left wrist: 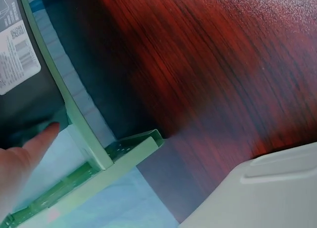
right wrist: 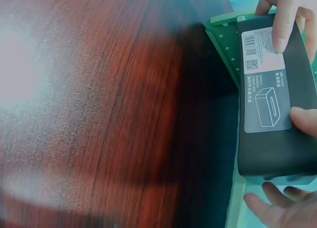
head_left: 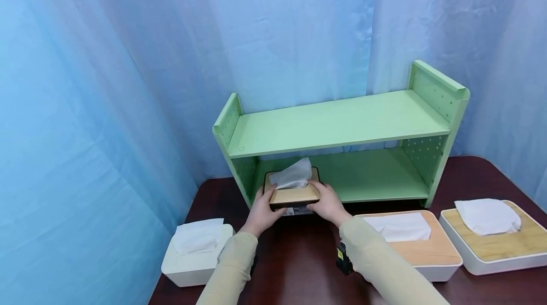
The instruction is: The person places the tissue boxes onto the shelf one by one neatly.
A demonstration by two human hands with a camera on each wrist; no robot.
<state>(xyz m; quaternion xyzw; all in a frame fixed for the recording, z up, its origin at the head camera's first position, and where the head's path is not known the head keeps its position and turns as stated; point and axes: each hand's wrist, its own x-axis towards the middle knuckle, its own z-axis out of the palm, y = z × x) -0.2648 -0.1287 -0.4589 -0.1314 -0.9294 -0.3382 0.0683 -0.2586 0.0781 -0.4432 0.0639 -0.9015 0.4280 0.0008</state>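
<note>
Sleeves fill the near edge of the head view, and past them your left hand and right hand clamp the two short ends of the dark box, fingers curled round it with thumbs on its wooden lid. You hold it at the front lip of the green shelf's lower deck, at the left end. Its long axis runs left to right, parallel to the shelf front, with the tissue standing up just under the top board. Both hands are equally near; the right wrist view shows your fingertips under the labelled base.

The left upright stands just beside your left knuckles. On the table, a white box sits near left, and two wider boxes lie to the right, well apart from the shelf opening.
</note>
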